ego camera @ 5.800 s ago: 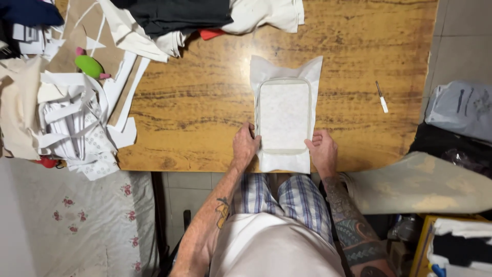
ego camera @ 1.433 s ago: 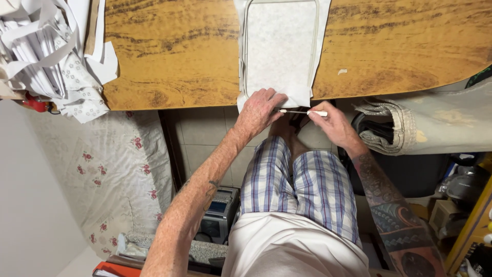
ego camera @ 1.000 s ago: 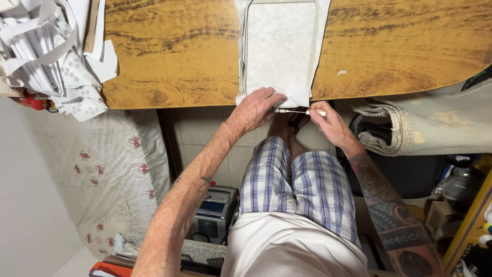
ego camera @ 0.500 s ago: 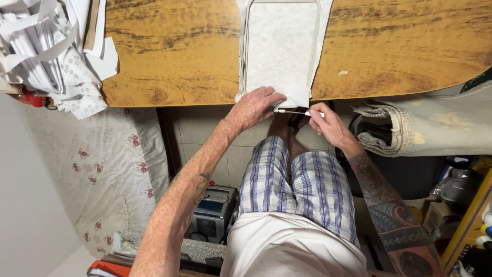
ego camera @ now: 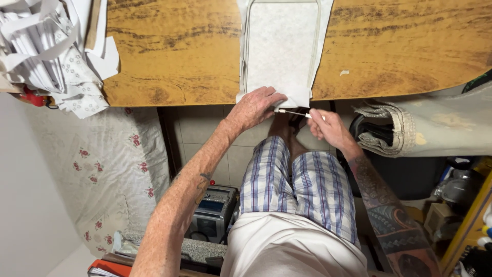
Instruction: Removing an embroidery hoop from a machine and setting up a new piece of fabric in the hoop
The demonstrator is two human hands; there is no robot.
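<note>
A white rounded-rectangle frame lies on the wooden table, with white fabric stretched over it and hanging past the near table edge. My left hand presses on the fabric's near left corner at the edge. My right hand is below the table edge and pinches a thin white-handled tool. The tool's tip points left and touches the frame's near end, beside my left fingers.
A heap of white fabric strips and scraps covers the table's left end. A rolled fabric bundle hangs off the right side. A floral cloth drapes at the left, and a small grey machine sits on the floor.
Since the oldest frame both hands left the frame's near corners and my right hand took up the thin tool. Over the last second the hands barely move at the frame's near end.
</note>
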